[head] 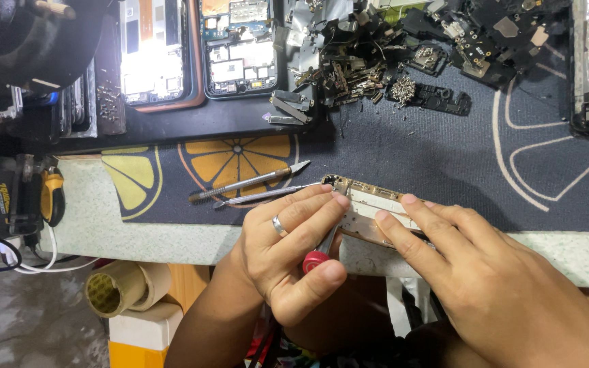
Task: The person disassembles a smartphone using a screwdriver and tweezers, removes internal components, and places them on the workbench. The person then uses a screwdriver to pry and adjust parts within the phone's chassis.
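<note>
Opened phone frame [369, 208] lies at the near edge of the surface [192, 238], back cover already off and its pale inner boards bare, judging by what shows. Left hand [288, 255] pinches a red-capped screwdriver [318, 255] whose tip is hidden at the frame, while right hand [485, 286] presses spread fingers onto it; two metal pry tools [253, 187] lie just beside, so stripping looks only partly done

A dull gold metal phone frame [369, 208] is lying on a matt navy cloth mat [431, 157]; a glossy red plastic screwdriver handle [315, 260] and a shiny silver ring [279, 226] are catching light beside the speckled stone-like table edge [172, 238].
</note>
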